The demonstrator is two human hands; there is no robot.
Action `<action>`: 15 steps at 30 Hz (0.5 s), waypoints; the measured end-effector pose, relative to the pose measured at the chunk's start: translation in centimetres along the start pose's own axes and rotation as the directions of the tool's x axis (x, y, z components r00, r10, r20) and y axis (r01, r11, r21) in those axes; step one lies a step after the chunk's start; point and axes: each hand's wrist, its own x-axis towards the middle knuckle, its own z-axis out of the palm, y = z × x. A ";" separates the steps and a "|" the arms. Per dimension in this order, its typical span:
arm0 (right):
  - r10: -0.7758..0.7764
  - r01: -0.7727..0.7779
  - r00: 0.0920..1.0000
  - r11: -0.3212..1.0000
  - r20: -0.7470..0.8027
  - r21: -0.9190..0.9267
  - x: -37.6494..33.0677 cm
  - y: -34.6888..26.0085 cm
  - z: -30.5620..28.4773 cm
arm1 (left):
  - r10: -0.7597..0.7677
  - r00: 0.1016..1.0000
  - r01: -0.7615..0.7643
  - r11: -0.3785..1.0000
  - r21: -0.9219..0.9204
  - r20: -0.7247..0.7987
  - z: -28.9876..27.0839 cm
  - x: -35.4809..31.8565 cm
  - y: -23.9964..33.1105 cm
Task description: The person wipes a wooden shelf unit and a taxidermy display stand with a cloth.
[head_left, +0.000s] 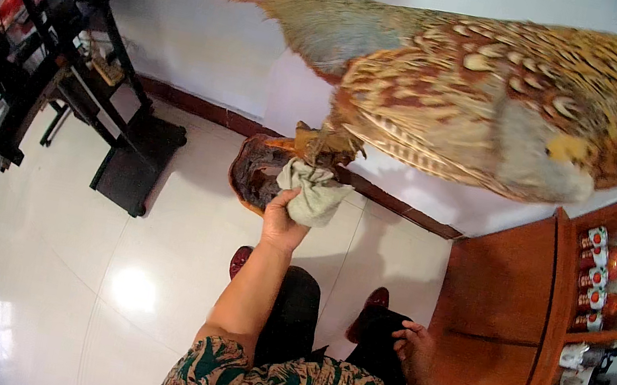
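Observation:
My left hand is closed on a crumpled pale grey-green cloth, held up in front of me. The cloth rests against the brown wooden mount below a large stuffed pheasant. The bird's mottled brown body and grey-blue rump spread across the top of the view, and its long barred tail points left. The feet are partly hidden among brown, rough material just above the cloth. Down by my right thigh hangs my right hand, its fingers loosely bent and apart, with nothing seen in them.
On the right stands a reddish-brown wooden cabinet, its shelves carrying several small ornaments and jars. A black metal frame with a dark wheeled base stands at the left. A white wall with a dark red skirting runs behind the bird.

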 end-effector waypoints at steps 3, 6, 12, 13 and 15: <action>0.077 -0.078 0.997 0.996 -0.027 -0.045 0.4 -1.0 1.4 | 0.291 0.945 -0.255 0.941 0.225 -0.147 -1.4 -0.3 2.3; 0.103 -0.105 0.994 0.993 -0.027 -0.061 0.4 -1.4 1.4 | 0.519 0.855 -0.435 0.726 0.532 -0.011 0.8 -1.1 2.9; 0.153 -0.157 0.987 0.983 -0.042 -0.099 1.6 -2.3 1.8 | 0.354 0.668 -0.518 -0.411 0.750 0.655 3.1 4.0 4.2; 0.152 -0.155 0.987 0.984 -0.041 -0.091 1.7 -2.5 2.1 | 0.320 0.718 -0.444 -0.473 0.761 0.617 3.2 4.4 4.8; 0.149 -0.152 0.988 0.986 -0.042 -0.074 1.5 -3.0 2.7 | 0.261 0.812 -0.294 -0.589 0.753 0.522 3.3 5.2 6.0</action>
